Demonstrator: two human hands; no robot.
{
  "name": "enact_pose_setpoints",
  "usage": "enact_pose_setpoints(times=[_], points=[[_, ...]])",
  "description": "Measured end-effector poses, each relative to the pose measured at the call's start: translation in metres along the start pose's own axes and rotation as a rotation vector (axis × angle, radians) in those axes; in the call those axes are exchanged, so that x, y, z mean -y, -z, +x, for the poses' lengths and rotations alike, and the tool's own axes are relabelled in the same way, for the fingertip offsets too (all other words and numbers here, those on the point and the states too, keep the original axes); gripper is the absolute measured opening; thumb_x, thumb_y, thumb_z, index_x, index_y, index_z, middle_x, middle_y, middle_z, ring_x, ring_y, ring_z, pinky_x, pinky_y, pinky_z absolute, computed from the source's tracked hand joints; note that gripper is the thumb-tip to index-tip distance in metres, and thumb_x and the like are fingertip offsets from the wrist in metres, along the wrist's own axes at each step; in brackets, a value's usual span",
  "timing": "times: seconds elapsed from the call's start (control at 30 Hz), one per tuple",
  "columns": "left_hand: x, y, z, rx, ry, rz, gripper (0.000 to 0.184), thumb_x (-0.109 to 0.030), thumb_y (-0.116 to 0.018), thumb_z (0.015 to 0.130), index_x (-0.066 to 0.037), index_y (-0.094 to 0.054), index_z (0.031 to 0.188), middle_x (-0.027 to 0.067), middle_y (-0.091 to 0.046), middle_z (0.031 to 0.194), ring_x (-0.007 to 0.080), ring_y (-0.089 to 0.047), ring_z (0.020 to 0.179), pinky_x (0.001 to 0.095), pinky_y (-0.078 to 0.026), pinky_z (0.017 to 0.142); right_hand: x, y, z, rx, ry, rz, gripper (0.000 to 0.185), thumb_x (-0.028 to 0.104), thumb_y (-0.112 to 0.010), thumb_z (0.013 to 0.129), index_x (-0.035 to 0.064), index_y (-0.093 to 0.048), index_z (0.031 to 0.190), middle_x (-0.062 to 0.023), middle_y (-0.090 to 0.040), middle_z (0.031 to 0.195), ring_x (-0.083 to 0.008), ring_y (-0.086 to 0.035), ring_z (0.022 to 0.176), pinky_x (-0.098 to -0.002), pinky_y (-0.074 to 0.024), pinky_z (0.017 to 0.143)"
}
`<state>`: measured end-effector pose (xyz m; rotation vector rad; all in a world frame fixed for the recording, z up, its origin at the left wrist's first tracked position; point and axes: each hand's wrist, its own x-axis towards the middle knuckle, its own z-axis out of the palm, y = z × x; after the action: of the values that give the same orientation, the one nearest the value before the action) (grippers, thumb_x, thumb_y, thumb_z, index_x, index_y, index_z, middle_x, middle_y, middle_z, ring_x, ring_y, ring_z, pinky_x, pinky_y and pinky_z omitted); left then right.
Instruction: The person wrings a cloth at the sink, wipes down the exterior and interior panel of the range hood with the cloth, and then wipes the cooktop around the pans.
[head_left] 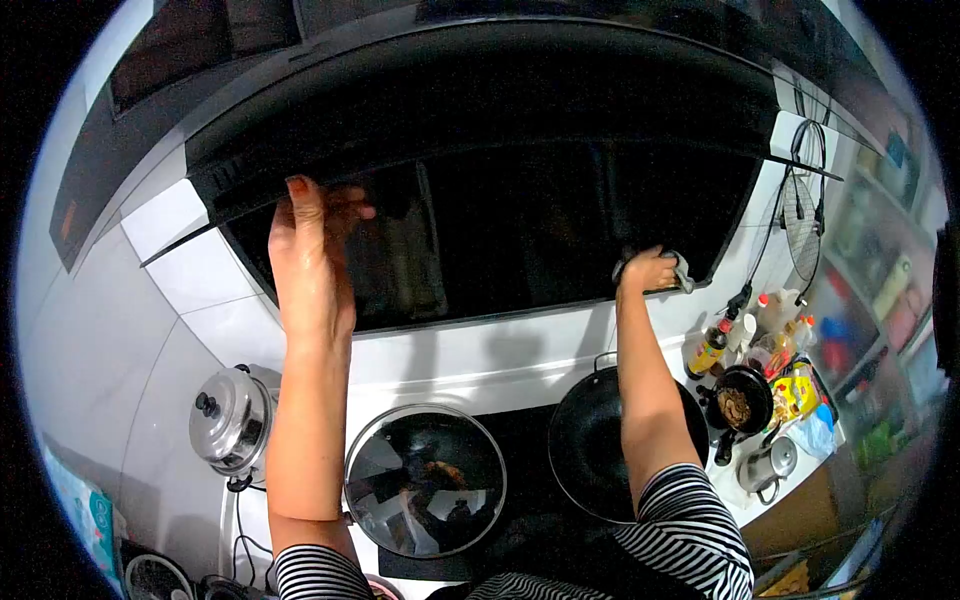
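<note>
A glossy black panel [520,230], part of a range hood above the stove, spans the upper middle. My left hand [312,240] is raised in front of its left part, fingers apart, with nothing in it; whether it touches the panel is unclear. Near the panel's lower right edge, my right hand [652,270] holds a greyish cloth [684,274] against the surface. Both arms reach up over the stove.
Below are a glass-lidded pan [425,480] and a black wok [585,440]. A steel pot [232,420] stands left. Bottles [708,350], a small black pan [740,400] and a steel jug [768,464] crowd the right. Cables and a round rack [800,225] hang at right.
</note>
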<state>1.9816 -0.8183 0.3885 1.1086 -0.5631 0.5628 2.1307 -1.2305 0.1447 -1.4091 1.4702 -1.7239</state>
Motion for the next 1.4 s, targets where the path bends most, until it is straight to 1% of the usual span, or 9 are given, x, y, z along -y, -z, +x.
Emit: enact_pose_setpoints(times=[0.13, 0.23, 0.43, 0.63, 0.87, 1.07, 1.17, 1.3, 1.4], points=[[0.001, -0.001, 0.002, -0.002, -0.013, -0.012, 0.053, -0.051, -0.057, 0.077, 0.0, -0.049, 0.091, 0.0124, -0.059, 0.081, 0.0175, -0.055, 0.07, 0.028, -0.042, 0.071, 0.024, 0.036, -0.041, 0.113, 0.115, 0.097, 0.038, 0.029, -0.047, 0.086, -0.0066, -0.044, 0.1, -0.0311, -0.049, 0.098, -0.0439, -0.043, 0.094, -0.0507, -0.0307, 0.085], [0.001, -0.004, -0.001, -0.004, -0.024, -0.011, 0.052, -0.05, -0.056, 0.078, 0.0, -0.049, 0.092, 0.0122, -0.059, 0.081, 0.0175, -0.055, 0.07, 0.0277, -0.042, 0.07, 0.039, 0.051, -0.086, 0.295, 0.173, 0.144, 0.053, 0.032, -0.036, 0.092, -0.0097, -0.03, 0.124, -0.0325, -0.029, 0.127, -0.0483, -0.019, 0.122, -0.0525, -0.0126, 0.104], [0.004, 0.004, 0.001, 0.009, -0.026, 0.036, 0.049, -0.048, -0.054, 0.081, 0.0, -0.05, 0.091, 0.0123, -0.06, 0.082, 0.0173, -0.055, 0.07, 0.0288, -0.042, 0.07, 0.088, 0.091, -0.165, 0.515, 0.285, 0.356, 0.066, 0.042, -0.034, 0.09, -0.0111, -0.023, 0.128, -0.0341, -0.017, 0.133, -0.0468, -0.009, 0.126, -0.0534, -0.0041, 0.104], [-0.003, 0.005, 0.001, -0.003, 0.007, 0.076, 0.051, -0.049, -0.055, 0.08, 0.001, -0.049, 0.091, 0.0128, -0.059, 0.081, 0.018, -0.055, 0.069, 0.0287, -0.043, 0.071, 0.059, 0.058, -0.108, 0.293, 0.209, 0.46, 0.051, 0.027, -0.039, 0.092, -0.0075, -0.029, 0.128, -0.0285, -0.031, 0.125, -0.0384, -0.031, 0.114, -0.045, -0.0158, 0.103], [-0.009, 0.01, 0.007, 0.065, 0.034, 0.084, 0.056, -0.051, -0.058, 0.077, 0.003, -0.049, 0.09, 0.0133, -0.059, 0.079, 0.0175, -0.056, 0.067, 0.0273, -0.044, 0.068, 0.001, 0.01, 0.043, -0.089, 0.479, 0.201, 0.037, 0.028, -0.04, 0.09, -0.0064, -0.052, 0.096, -0.0277, -0.051, 0.101, -0.0424, -0.044, 0.093, -0.0475, -0.0319, 0.084], [-0.01, 0.027, 0.014, 0.183, 0.049, 0.064, 0.058, -0.053, -0.057, 0.077, 0.005, -0.052, 0.084, 0.0137, -0.059, 0.075, 0.0178, -0.056, 0.065, 0.0266, -0.044, 0.066, 0.035, 0.047, -0.057, 0.361, 0.577, 0.255, 0.053, 0.032, -0.038, 0.091, -0.0093, -0.035, 0.124, -0.0311, -0.031, 0.129, -0.0441, -0.023, 0.122, -0.0499, -0.0116, 0.104], [-0.01, 0.031, 0.015, 0.186, 0.064, 0.036, 0.058, -0.053, -0.056, 0.077, 0.005, -0.052, 0.082, 0.0133, -0.059, 0.074, 0.0175, -0.056, 0.065, 0.0262, -0.044, 0.064, 0.066, 0.073, -0.14, 0.425, 0.783, 0.055, 0.054, 0.032, -0.037, 0.09, -0.0078, -0.035, 0.126, -0.0326, -0.029, 0.13, -0.0456, -0.022, 0.123, -0.0487, -0.0101, 0.105], [-0.011, 0.038, 0.019, 0.193, 0.057, 0.025, 0.057, -0.053, -0.056, 0.077, 0.004, -0.053, 0.081, 0.0122, -0.059, 0.072, 0.0161, -0.056, 0.062, 0.0254, -0.044, 0.061, 0.102, 0.114, -0.232, 0.62, 1.129, 0.355, 0.056, 0.035, -0.048, 0.083, -0.006, -0.041, 0.119, -0.0315, -0.033, 0.127, -0.0467, -0.027, 0.12, -0.0548, -0.0131, 0.103], [-0.011, 0.046, 0.017, 0.189, 0.09, 0.063, 0.058, -0.053, -0.059, 0.075, 0.005, -0.054, 0.081, 0.0124, -0.059, 0.071, 0.0146, -0.056, 0.062, 0.0258, -0.045, 0.058, 0.146, 0.142, -0.278, 0.747, 1.102, 0.376, 0.054, 0.035, -0.055, 0.079, -0.0027, -0.045, 0.116, -0.0272, -0.039, 0.123, -0.0432, -0.031, 0.118, -0.0551, -0.017, 0.102]])
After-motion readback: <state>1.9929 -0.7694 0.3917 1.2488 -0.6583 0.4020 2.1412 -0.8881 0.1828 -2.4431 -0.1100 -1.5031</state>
